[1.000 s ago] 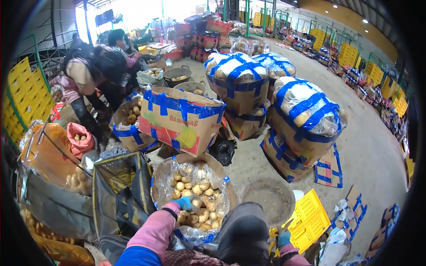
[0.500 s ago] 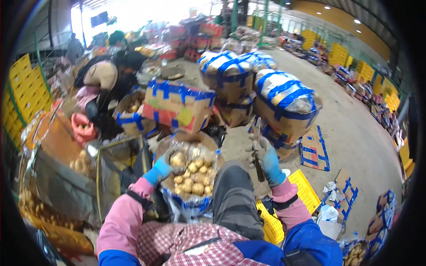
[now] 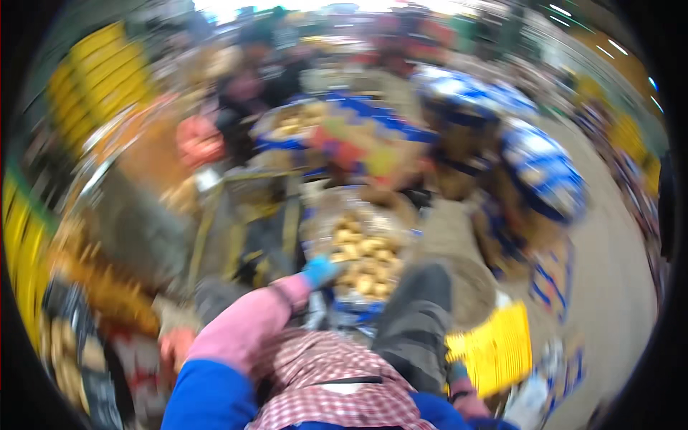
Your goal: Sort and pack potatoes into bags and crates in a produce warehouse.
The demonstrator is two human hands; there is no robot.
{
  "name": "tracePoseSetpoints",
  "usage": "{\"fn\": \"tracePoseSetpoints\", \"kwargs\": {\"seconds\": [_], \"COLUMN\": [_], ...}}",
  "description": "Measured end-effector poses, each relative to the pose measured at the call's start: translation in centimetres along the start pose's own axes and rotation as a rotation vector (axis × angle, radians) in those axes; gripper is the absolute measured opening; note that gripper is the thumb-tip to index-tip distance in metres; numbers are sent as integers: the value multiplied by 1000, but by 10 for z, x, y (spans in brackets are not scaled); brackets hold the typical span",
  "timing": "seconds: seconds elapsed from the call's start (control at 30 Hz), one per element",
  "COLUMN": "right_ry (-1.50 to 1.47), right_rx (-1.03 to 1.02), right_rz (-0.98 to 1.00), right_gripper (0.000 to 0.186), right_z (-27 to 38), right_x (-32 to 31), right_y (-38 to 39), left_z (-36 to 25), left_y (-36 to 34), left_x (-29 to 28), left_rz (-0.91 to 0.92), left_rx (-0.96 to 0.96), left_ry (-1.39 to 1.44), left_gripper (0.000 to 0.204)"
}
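A round container lined with clear plastic stands between my knees, filled with several yellowish potatoes. My left hand, in a glove with a blue cuff, is at the near left side of these potatoes. Motion blur smears its fingers, so its grip cannot be made out. Low on my right side, my right hand is beside a yellow plastic crate. Only a dim, blurred part of that hand shows, and whatever it may hold is hidden.
Beyond the container stand a taped cardboard box and another box of potatoes. Bulging taped boxes are at the right. A large orange-and-grey bin fills the left, near a red bag. Another person bends at the far left.
The view has swung left and blurred. My right hand, earlier raised with a long narrow dark thing, has dropped beside the yellow crate. My left hand stays by the potatoes.
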State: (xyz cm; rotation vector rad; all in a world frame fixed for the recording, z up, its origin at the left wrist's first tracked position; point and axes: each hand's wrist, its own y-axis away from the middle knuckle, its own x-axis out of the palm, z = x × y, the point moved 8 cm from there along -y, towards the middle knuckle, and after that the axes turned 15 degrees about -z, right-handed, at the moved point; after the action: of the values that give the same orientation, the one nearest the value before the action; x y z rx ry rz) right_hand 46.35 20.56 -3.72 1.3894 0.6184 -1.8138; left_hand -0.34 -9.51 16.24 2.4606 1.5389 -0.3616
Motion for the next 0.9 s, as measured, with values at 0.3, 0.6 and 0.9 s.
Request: {"fn": "tracePoseSetpoints", "kwargs": {"seconds": [0.3, 0.6, 0.9], "right_ry": [-626, -705, -1223], "right_rx": [634, 222, -444], "right_rz": [-135, -745, -286], "right_gripper": [33, 39, 47], "right_z": [20, 43, 466], "right_x": [-59, -291, -363], "right_y": [-33, -122, -172], "left_z": [27, -72, -86], "left_y": [-14, 19, 9], "left_x": [-13, -63, -66], "left_rz": [-366, -244, -203], "left_rx": [-167, -212, -245], "left_ry": [-154, 337, 734], "left_gripper": [72, 80, 77]}}
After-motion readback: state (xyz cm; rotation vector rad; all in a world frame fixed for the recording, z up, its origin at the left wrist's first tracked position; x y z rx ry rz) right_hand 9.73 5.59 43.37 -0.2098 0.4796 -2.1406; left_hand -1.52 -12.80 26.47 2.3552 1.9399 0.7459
